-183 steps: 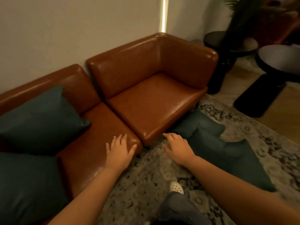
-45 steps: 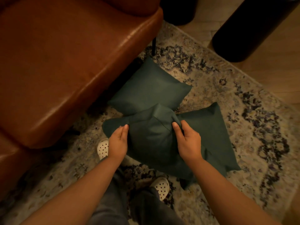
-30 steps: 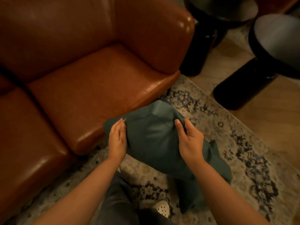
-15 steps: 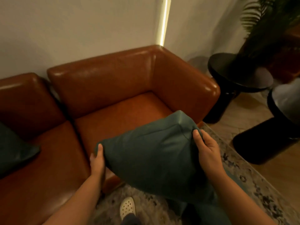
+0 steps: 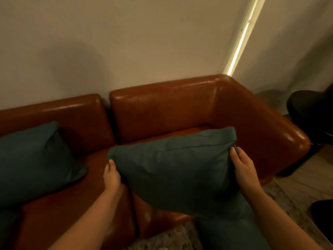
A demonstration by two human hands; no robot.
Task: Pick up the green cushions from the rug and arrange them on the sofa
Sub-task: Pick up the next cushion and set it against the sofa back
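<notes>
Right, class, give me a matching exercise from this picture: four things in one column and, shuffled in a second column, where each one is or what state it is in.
Column one:
1. held cushion
2. second cushion
3. light strip
4. rug

Column two:
A. glowing in the corner of the wall
B. gripped at its sides by the left hand and right hand
C. on the floor in front of the sofa
D. leaning against the sofa's backrest, on the left

Pairs: 1-B, 2-D, 3-A, 4-C
</notes>
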